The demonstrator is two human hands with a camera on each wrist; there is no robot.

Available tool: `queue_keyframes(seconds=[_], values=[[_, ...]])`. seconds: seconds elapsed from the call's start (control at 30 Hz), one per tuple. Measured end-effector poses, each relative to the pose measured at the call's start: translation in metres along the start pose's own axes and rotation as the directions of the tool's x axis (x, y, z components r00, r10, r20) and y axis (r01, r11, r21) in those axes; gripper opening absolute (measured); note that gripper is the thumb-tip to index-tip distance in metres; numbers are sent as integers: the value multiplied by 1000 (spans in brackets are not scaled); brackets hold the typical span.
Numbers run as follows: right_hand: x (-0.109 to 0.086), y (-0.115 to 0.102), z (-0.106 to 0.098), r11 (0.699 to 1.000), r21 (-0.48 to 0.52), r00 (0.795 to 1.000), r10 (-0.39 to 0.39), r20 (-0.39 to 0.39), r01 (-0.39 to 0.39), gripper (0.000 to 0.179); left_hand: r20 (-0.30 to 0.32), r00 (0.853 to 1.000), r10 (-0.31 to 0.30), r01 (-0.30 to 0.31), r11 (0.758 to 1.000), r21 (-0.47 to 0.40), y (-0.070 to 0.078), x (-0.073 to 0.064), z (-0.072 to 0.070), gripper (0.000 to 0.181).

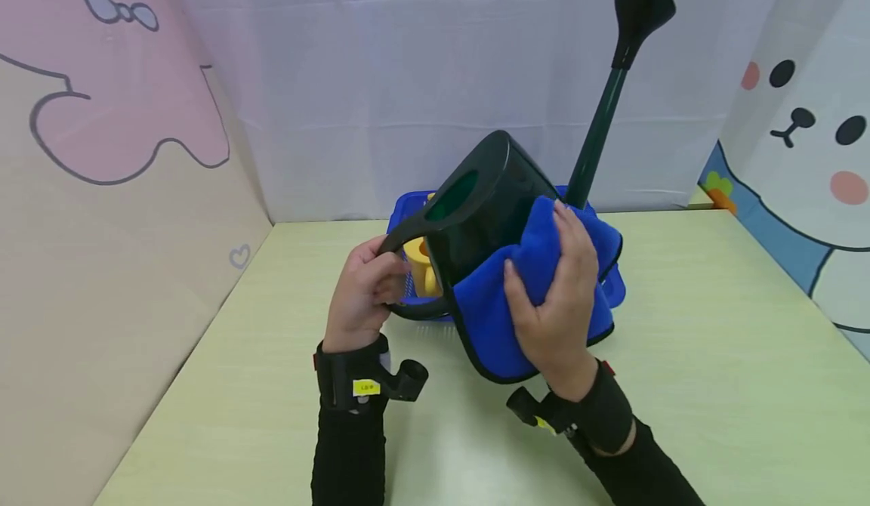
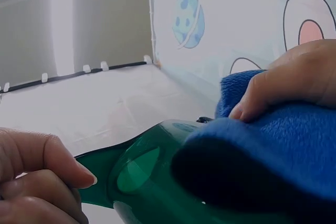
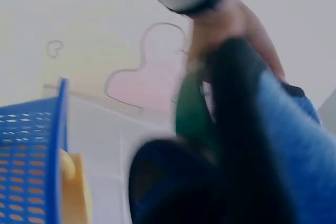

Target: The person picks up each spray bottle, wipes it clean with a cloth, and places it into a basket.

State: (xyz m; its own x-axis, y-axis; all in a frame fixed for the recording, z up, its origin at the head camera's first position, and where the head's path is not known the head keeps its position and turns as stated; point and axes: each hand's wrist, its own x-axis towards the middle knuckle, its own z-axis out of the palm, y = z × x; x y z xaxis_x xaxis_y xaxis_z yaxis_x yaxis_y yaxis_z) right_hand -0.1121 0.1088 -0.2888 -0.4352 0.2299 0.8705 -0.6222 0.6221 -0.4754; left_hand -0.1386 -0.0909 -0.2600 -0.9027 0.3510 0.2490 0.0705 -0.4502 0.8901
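A dark green watering can is held tilted above the table, its long spout with a black rose pointing up to the right. My left hand grips the can's curved handle; its curled fingers also show in the left wrist view. My right hand holds a blue cloth with dark edging against the can's side, and the cloth is bunched between thumb and fingers. Much of the can's lower side is hidden behind the cloth. The right wrist view is blurred, with the blue cloth at its right.
Behind the can stands a blue plastic basket, partly covered by it. A yellow object shows inside the basket. The pale table extends to both sides, with printed curtains at the left, back and right.
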Motion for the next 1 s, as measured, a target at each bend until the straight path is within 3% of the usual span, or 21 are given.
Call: queue_keyframes(seconds=[0.1,0.23,0.33,0.43,0.53,0.77,0.9,1.0], values=[[-10,-7,10,990,-94,994,-106,-4,105,57,-23,1000,-17,17,1000,0,0,1,4,22],[-23,-14,21,948,-224,974,-228,18,226,53,-28,999,-44,44,999,9,-2,3,10,17],[-29,-16,26,919,-279,959,-281,34,279,51,-24,998,-53,54,998,20,-3,4,13,15],[-29,-17,25,923,-264,959,-277,53,281,50,-20,998,-58,58,998,28,-2,4,13,15],[-23,-17,20,947,-209,970,-236,57,243,50,-5,998,-58,58,998,32,0,3,11,17],[-1,-12,2,997,-9,997,-76,-22,75,57,39,997,-72,70,996,52,4,1,6,18],[13,-5,-13,990,114,997,79,27,-82,53,54,994,-92,89,994,66,6,-1,3,17],[21,0,-24,955,188,972,218,84,-230,50,69,992,-104,98,992,81,7,-3,2,17]])
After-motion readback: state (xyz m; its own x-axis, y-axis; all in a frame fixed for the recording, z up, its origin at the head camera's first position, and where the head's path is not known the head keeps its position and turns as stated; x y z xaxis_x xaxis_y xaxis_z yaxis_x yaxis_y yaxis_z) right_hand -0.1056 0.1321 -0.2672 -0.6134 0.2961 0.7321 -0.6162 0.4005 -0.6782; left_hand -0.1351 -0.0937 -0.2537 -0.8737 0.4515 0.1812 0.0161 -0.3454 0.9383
